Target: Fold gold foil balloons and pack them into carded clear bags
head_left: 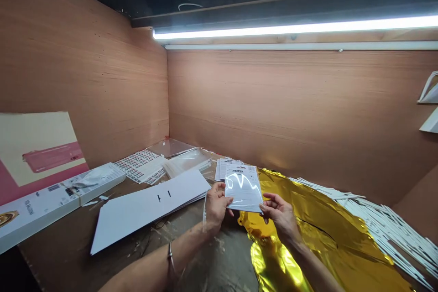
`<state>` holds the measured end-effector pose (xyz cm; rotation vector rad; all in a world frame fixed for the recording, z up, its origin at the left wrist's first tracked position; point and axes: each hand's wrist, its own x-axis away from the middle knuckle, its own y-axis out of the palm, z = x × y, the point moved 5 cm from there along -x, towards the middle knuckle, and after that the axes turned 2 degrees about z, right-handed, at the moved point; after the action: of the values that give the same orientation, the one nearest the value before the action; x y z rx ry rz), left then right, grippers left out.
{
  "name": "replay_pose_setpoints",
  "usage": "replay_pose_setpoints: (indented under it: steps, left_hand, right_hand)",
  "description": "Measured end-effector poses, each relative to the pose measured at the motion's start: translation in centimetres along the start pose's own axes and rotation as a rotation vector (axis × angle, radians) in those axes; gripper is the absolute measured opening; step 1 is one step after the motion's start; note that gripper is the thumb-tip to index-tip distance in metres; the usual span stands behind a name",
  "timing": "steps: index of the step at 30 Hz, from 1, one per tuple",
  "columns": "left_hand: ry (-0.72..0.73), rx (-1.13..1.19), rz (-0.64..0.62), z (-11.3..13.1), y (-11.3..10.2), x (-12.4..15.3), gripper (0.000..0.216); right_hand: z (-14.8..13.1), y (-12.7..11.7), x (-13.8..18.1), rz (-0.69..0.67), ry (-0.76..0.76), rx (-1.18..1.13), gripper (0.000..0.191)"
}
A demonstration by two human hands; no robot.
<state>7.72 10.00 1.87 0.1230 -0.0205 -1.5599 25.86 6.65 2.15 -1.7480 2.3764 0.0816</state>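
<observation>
Between my two hands is a white card in a glossy clear plastic sleeve [243, 191], with a hang slot at its top edge. My left hand [216, 205] pinches its lower left side, a clear strip hanging by the wrist. At the lower right corner, my right hand [278, 212] grips it between thumb and fingers. Behind it, more printed white cards [221, 169] lie on the table. A crumpled gold foil balloon [321, 219] spreads under and beyond my right hand. Left of my left hand lie large white card sheets [147, 212] with small black slots.
Sticker sheets [140, 164] and clear plastic sleeves [188, 162] lie at the back left of the brown table [137, 246]. A long white box [58, 203] and a pink-and-cream carton [41, 146] stand left. Many thin white sticks [386, 223] are heaped right. Wooden walls enclose the back.
</observation>
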Motion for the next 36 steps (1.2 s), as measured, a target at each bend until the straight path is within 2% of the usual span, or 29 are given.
replay_pose_setpoints:
  steps: [5,9,13,17,20,22,23,25,27,31,36]
  left_hand:
    - [-0.011,-0.385,0.118,2.0,-0.3,-7.9,0.026]
    - [-0.048,-0.619,0.107,1.2,-0.1,-12.9,0.02]
    - [-0.039,-0.891,0.01,-0.4,0.0,-15.1,0.012]
    - [0.065,-1.078,-0.092,0.0,0.4,-14.9,0.013]
    - [0.187,-1.125,-0.239,0.7,0.4,-12.1,0.02]
    - [0.281,-1.136,-0.395,0.6,-0.3,-8.4,0.02]
    - [0.335,-1.142,-0.491,0.4,-0.9,-6.1,0.022]
    - [0.555,-1.192,-0.682,0.0,-2.4,-1.1,0.029]
    - [0.664,-1.234,-0.698,-0.2,-5.2,3.0,0.041]
    - [0.606,-1.295,-0.734,-0.2,-11.2,9.4,0.056]
    - [0.428,-1.374,-0.723,2.9,-18.4,19.0,0.065]
  right_hand:
    - [0.0,3.1,-7.5,0.032,-0.09,0.278,0.03]
    - [0.8,4.6,-12.2,0.017,-0.146,0.586,0.017]
    - [2.1,5.6,-13.3,-0.004,-0.18,0.889,0.016]
    - [1.1,7.0,-11.3,-0.027,-0.316,1.051,0.022]
    - [-0.4,8.7,-7.5,-0.153,-0.565,1.142,0.03]
    - [-0.6,9.8,-3.8,-0.281,-0.726,1.209,0.035]
    - [-0.4,10.3,-1.8,-0.345,-0.766,1.231,0.039]
    - [0.4,11.0,2.0,-0.464,-0.76,1.233,0.049]
    - [0.9,11.8,5.7,-0.577,-0.738,1.194,0.059]
    - [0.2,14.0,12.6,-0.727,-0.707,1.051,0.067]
    - [-2.2,18.0,21.7,-0.946,-0.769,0.8,0.07]
